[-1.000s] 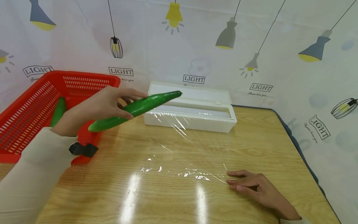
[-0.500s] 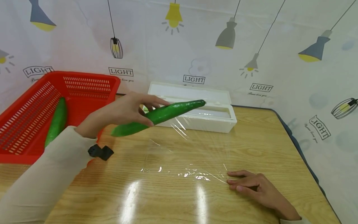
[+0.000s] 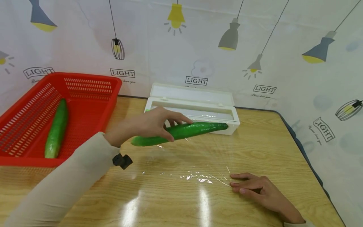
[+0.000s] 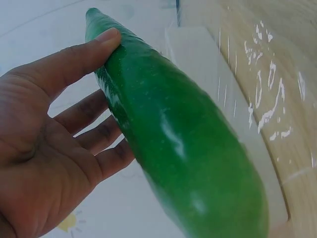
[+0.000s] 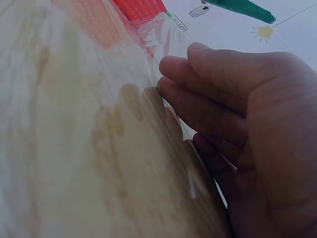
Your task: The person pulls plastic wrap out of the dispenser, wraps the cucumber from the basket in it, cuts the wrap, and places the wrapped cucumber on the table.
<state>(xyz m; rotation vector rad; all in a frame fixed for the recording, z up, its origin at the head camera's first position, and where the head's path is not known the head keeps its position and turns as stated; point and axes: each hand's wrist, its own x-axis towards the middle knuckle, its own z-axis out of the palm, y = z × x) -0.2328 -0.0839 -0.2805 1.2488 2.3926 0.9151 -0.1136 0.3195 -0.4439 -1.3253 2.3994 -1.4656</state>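
My left hand (image 3: 154,124) grips a green cucumber (image 3: 195,130) between thumb and fingers, above the table and in front of the white cling film box (image 3: 195,126). Close up in the left wrist view, the thumb lies along one side of the cucumber (image 4: 173,129) and the fingers along the other. Clear cling film (image 3: 195,176) stretches from the box toward me over the tabletop. On its near right corner rest the fingertips of my right hand (image 3: 262,190), fingers mostly straight. In the right wrist view, the fingers of the right hand (image 5: 223,99) touch the table surface.
A red plastic basket (image 3: 109,104) stands at the left with another cucumber (image 3: 57,130) inside. The box's lid (image 3: 193,93) is raised at the back. A printed curtain (image 3: 170,47) hangs right behind the wooden table (image 3: 263,142).
My left hand has carried the cucumber from over the basket's edge rightward and lower, above the film. The cucumber has turned closer to level. My right hand has stayed in place.
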